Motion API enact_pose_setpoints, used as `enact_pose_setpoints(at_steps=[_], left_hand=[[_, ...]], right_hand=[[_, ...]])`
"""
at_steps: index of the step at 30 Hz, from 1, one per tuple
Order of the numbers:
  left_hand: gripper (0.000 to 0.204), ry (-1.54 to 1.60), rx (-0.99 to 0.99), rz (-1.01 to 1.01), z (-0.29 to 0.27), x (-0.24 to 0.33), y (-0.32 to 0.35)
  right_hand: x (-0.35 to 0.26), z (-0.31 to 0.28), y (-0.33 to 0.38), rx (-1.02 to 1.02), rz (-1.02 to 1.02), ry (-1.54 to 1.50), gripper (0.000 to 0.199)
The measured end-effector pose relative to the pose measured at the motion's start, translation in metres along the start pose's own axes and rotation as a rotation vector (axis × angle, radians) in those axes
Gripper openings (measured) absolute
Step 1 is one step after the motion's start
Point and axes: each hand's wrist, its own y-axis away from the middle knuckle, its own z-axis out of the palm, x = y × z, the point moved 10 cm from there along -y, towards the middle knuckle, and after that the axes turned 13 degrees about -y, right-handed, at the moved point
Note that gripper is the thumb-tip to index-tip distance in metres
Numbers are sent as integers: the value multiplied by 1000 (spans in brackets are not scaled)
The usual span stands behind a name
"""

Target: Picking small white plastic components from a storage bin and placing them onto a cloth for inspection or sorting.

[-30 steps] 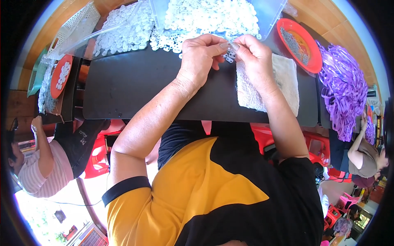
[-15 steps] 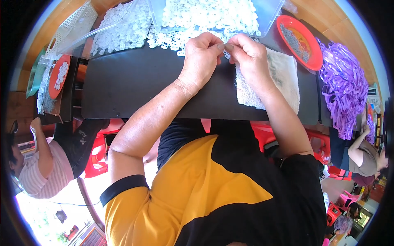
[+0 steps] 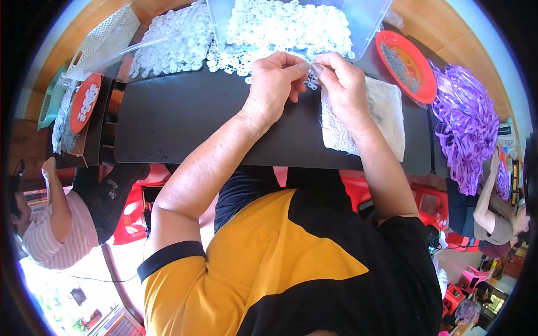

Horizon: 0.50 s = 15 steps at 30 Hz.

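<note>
Over the far side of a dark table (image 3: 185, 123), my two hands meet fingertip to fingertip. My left hand (image 3: 270, 84) is closed in a pinch, thumb against the forefinger. Just to its right, my right hand (image 3: 344, 87) pinches too, its wrist above a folded white towel (image 3: 386, 120). Whatever sits between the fingertips is too small and covered to make out. Right behind the fingers lie loose small white plastic pieces with holes (image 3: 230, 60), and a few of them show in the gap under the fingertips.
A clear plastic bin (image 3: 370, 28) full of white pieces stands beyond my hands, with a heap of similar pieces (image 3: 174, 47) to its left. At right are a red tray (image 3: 427, 89) of thin grey bits and a purple ribbon bundle (image 3: 468, 129). People sit at both sides.
The view has shifted slightly. Both hands stay pinched together at the same place, with the fingertips parted a little more and the left hand's lower fingers hanging further down.
</note>
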Motion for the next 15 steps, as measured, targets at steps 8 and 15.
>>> enact_pose_setpoints(at_steps=[8, 15], left_hand=[[8, -137, -23, 6, 1, -2, -2], [6, -89, 28, -46, 2, -9, 3]], right_hand=[[-3, 0, -1, -6, 1, -30, 6], [10, 10, 5, -36, 171, -220, 2]])
